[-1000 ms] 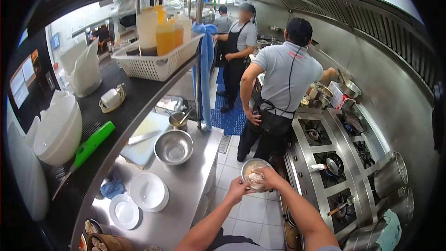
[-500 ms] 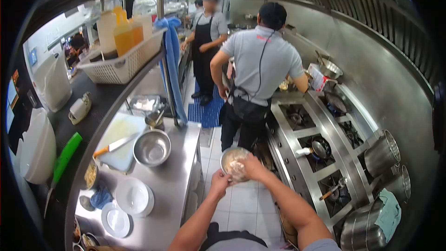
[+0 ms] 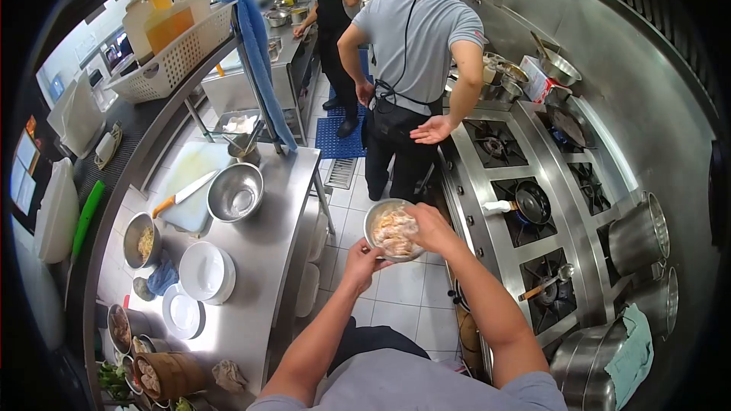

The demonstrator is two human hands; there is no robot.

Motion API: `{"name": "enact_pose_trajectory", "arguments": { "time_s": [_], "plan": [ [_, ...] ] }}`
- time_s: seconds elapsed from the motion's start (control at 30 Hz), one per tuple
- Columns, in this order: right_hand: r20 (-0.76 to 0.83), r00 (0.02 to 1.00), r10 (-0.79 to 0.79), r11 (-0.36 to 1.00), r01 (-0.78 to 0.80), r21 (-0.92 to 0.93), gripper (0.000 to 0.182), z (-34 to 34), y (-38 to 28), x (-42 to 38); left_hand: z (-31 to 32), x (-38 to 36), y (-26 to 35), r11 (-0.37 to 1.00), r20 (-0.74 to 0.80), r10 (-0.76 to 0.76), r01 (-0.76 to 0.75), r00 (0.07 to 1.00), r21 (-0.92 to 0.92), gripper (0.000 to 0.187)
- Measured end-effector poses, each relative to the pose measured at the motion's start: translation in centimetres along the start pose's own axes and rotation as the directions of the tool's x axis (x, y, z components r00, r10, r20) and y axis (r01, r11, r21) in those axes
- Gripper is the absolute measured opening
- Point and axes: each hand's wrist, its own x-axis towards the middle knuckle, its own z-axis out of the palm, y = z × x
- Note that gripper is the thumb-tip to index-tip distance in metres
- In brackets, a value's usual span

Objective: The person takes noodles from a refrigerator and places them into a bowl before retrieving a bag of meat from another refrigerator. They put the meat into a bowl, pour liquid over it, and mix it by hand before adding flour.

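Note:
A metal bowl (image 3: 372,221) with pale, orange-tinged food (image 3: 394,230) is held over the floor between counter and stove. My left hand (image 3: 362,265) grips its lower left rim, fingers closed on it. At the right side of the bowl, my right hand (image 3: 429,230) reaches in over the food with its fingers bent down; the fingertips are hard to make out, and so is what they hold.
Left, the steel counter (image 3: 263,278) bears a knife (image 3: 184,194), a cutting board (image 3: 190,217), an empty steel bowl (image 3: 236,192) and white bowls (image 3: 207,272). Right is the stove with a black pan (image 3: 532,202). A co-worker (image 3: 415,46) stands close ahead, another person (image 3: 339,38) beyond.
The view has shifted, showing more of the counter's near end. The bowl and both hands sit slightly higher in view. The nearer co-worker's right arm now hangs back, palm open; the farther person's hand is at the face.

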Motion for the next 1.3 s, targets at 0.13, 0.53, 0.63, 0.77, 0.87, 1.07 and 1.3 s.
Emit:
{"name": "enact_pose_trajectory", "arguments": {
  "time_s": [0.13,0.53,0.63,0.77,0.87,1.07,1.3],
  "plan": [
    [-0.027,1.000,-0.005,1.000,0.005,-0.009,0.063,2.8,2.9,-2.0,2.2,-0.3,-2.2,1.000,0.053,0.022,-0.022,0.998,-0.004,0.018],
    [-0.292,0.956,-0.014,0.985,-0.037,-0.168,0.032,1.0,5.9,-5.5,5.0,3.0,-6.7,0.997,0.030,-0.019,0.016,0.999,0.079,0.018],
    [-0.418,0.906,-0.062,0.994,0.017,-0.112,0.030,0.6,7.2,-6.3,7.1,4.7,-6.4,0.996,0.030,-0.025,0.022,0.999,0.084,0.020],
    [-0.614,0.748,0.250,0.924,0.004,0.381,0.034,-3.0,10.5,-6.7,9.7,12.2,-8.1,0.986,0.059,-0.040,0.029,0.997,0.163,0.022],
    [-0.580,0.657,0.481,0.753,0.030,0.658,0.025,-2.1,15.8,-9.0,13.4,19.0,-9.2,0.977,0.091,-0.037,0.017,0.995,0.214,0.022],
    [-0.394,0.431,0.812,0.297,0.278,0.914,0.032,-2.3,17.5,-17.4,20.1,33.4,-13.4,0.959,0.050,-0.042,0.027,0.998,0.282,0.021],
    [-0.311,0.133,0.941,0.275,0.237,0.932,0.025,-2.0,15.0,-20.9,24.9,42.0,-18.5,0.958,0.048,-0.078,0.061,0.996,0.281,0.025]
  ]
}}
